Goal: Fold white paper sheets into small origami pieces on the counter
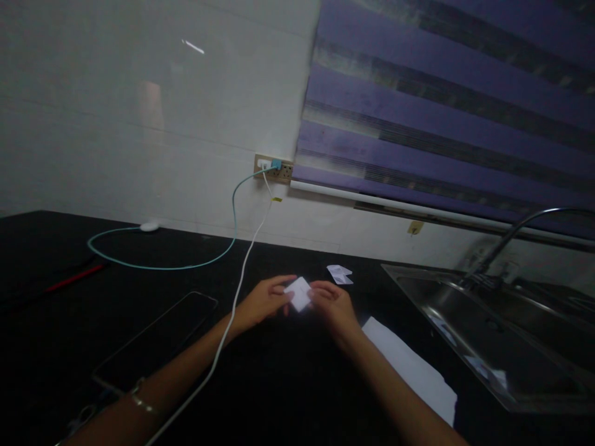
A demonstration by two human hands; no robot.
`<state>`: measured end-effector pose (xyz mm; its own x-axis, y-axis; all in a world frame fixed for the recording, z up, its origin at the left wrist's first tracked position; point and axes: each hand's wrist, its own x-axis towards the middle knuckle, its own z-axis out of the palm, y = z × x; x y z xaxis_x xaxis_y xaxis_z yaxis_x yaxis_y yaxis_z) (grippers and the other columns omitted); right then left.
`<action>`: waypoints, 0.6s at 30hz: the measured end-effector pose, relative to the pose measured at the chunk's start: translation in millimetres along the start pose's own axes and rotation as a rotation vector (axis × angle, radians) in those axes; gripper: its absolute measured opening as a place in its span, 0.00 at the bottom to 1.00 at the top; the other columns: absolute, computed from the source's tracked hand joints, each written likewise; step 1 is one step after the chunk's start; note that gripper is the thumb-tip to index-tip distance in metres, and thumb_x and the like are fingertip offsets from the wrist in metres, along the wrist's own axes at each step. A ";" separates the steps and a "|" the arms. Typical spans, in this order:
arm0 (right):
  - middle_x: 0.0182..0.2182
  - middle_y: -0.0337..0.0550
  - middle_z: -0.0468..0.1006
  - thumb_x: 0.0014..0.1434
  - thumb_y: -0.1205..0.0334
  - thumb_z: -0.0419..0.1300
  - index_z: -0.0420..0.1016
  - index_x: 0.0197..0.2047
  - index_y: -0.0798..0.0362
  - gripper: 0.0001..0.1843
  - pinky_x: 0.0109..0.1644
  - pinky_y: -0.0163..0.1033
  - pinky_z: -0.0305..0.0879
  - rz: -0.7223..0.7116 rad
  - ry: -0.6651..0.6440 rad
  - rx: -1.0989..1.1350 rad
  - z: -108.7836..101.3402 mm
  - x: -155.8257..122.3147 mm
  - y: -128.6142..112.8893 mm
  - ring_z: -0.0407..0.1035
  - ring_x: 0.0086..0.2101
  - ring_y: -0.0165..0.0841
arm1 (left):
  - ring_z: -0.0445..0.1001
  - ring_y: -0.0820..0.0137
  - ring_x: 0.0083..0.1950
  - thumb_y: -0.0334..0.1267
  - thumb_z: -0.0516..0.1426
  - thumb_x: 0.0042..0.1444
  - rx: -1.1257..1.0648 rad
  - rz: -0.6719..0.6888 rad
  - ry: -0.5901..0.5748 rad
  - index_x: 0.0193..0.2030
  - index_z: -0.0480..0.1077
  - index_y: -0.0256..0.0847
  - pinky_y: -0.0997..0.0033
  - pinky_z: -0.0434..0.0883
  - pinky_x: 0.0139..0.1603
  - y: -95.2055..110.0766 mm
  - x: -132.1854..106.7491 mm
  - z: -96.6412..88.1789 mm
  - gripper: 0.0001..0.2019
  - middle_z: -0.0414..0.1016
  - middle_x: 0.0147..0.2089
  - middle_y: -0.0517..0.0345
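Folded white paper (299, 292), hand-held

The paper is held over the black countertop (204, 365): its left side is pinched by the left hand (267, 301), its right corner by the right hand (333, 303). A second folded piece (337, 272) is laid beyond, and white sheets (409, 362) beside the right forearm. Lettering on the white cable's (246, 259) yellow tag (277, 199) cannot be read.

white paper piece (300, 293) | small, roughly square, bright-faced; any folds too blurred to tell | turned diamond-wise, one corner pointing away, the opposite one near | side corners pinched by left grip (268, 298) and right grip (333, 303) | over dark counter (283, 390), contact unclear
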<state>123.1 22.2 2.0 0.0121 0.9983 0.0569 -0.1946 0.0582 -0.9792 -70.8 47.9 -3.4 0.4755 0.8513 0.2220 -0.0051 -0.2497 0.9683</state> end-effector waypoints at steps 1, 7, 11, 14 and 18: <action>0.26 0.39 0.77 0.42 0.58 0.72 0.76 0.36 0.55 0.18 0.30 0.32 0.68 -0.031 0.016 -0.015 -0.9 1.1 0.7 0.71 0.26 0.28 | 0.69 0.75 0.23 0.46 0.58 0.56 0.002 -0.021 -0.022 0.58 0.65 0.37 0.79 0.60 0.20 1.1 -0.1 -0.3 0.25 0.78 0.32 0.53; 0.27 0.42 0.79 0.42 0.54 0.71 0.76 0.38 0.57 0.22 0.32 0.34 0.68 -0.040 -0.032 -0.027 0.2 1.1 -0.3 0.72 0.26 0.30 | 0.69 0.75 0.25 0.47 0.56 0.56 0.072 -0.011 0.004 0.38 0.74 0.33 0.80 0.57 0.19 3.4 -0.3 -2.8 0.16 0.75 0.28 0.54; 0.28 0.44 0.80 0.42 0.54 0.71 0.77 0.38 0.57 0.21 0.36 0.37 0.70 0.014 -0.094 -0.055 -0.2 -1.4 -1.0 0.74 0.28 0.33 | 0.69 0.73 0.30 0.47 0.58 0.54 0.148 0.102 0.074 0.36 0.76 0.34 0.78 0.62 0.26 0.3 -0.1 -5.1 0.15 0.74 0.32 0.55; 0.28 0.44 0.80 0.44 0.55 0.71 0.77 0.39 0.57 0.20 0.38 0.39 0.71 0.014 -0.166 -0.074 -1.4 -2.5 -2.2 0.75 0.29 0.33 | 0.63 0.79 0.20 0.49 0.57 0.56 0.114 0.025 0.061 0.40 0.75 0.35 0.79 0.58 0.19 -0.8 -0.7 -5.8 0.18 0.73 0.30 0.57; 0.27 0.45 0.79 0.47 0.54 0.69 0.78 0.39 0.58 0.19 0.37 0.39 0.72 0.006 -0.186 -0.067 -2.4 -2.2 -4.5 0.74 0.30 0.33 | 0.60 0.81 0.16 0.49 0.55 0.57 0.066 -0.003 -0.007 0.43 0.74 0.33 0.80 0.57 0.15 1.5 -1.6 -8.2 0.19 0.75 0.30 0.55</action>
<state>126.3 19.7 5.8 -0.1715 0.9819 0.0801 -0.1282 0.0584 -0.9900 -78.7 50.0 -1.4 0.4816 0.8489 0.2177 0.0544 -0.2769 0.9594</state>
